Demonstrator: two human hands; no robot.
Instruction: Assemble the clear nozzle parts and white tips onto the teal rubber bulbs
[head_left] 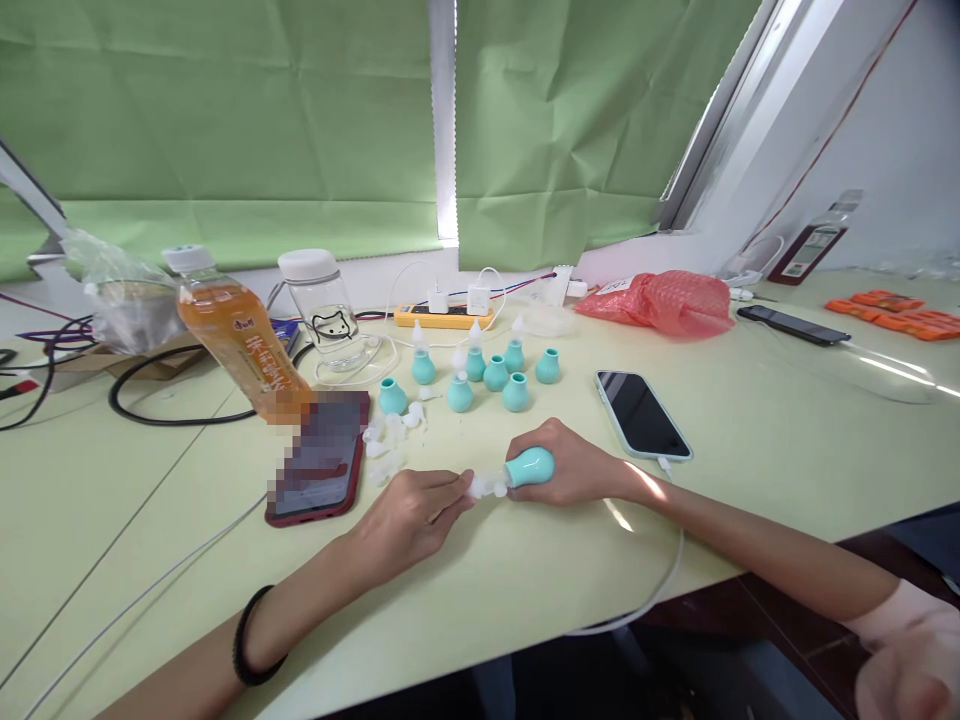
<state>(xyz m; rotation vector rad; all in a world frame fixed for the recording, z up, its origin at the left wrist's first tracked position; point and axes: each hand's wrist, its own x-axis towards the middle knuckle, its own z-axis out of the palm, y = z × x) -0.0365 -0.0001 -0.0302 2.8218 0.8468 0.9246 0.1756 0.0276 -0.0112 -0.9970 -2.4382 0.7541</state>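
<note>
Teal bulb (534,465): probably light, squishy and slick

It's held sideways over the surface (525,585), mouth to the left, gripped in the curled right hand (576,460). A translucent piece (490,487) is pinched at that mouth by the left hand (416,508). Probably best held round the belly, softly so it isn't squashed; the small piece is likely stiffer.

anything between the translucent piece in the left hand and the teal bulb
Nothing visible: the translucent piece in the left hand is right by the mouth of the teal bulb in the right hand. Whether they touch is unclear.
</note>
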